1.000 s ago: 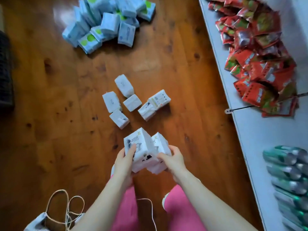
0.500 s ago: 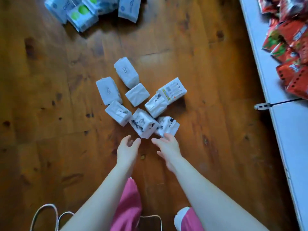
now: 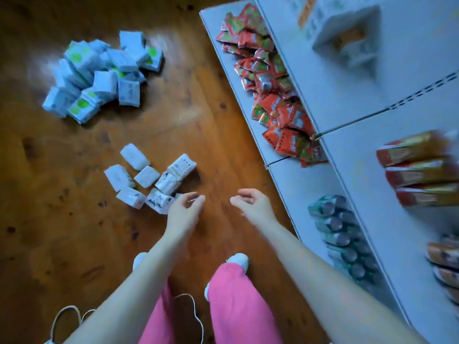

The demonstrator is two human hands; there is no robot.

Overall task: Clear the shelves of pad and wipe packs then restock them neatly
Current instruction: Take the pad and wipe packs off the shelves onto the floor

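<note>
1. The white packs [image 3: 151, 178] lie in a loose cluster on the wooden floor [image 3: 211, 125]. They are small, soft, pillow-edged blocks wrapped in crinkled white film, a few with dark print. The boards are glossy amber and knotty.
2. The left hand [image 3: 185, 207] is at the cluster's near right edge. Its fingers are loosely curled and grip nothing. It overlaps the nearest pack in the view, and I cannot tell whether it touches it.
3. The right hand [image 3: 250, 203] hangs to the right of the cluster, apart from it. Its fingers are also slackly curled and it is empty.
4. Beyond the cluster and to its left, well apart, is a heap of blue packs [image 3: 99, 75]. They are squarish and film-wrapped, and some carry green circles.
5. To the right of the cluster stands a matte grey shelf [image 3: 303, 180] of flat panels.
   - Shiny, crumpled red sachets [image 3: 273, 100] are piled on it, farther off than the cluster.
   - Green-and-silver cylinders [image 3: 335, 224] lie in a row on it, nearer than the cluster.
   - Blurred red-and-gold oblong packs [image 3: 417, 173] sit on a higher level.
6. Nearer than the cluster are pink trousers [image 3: 236, 306] and white shoes [image 3: 238, 259].
</note>
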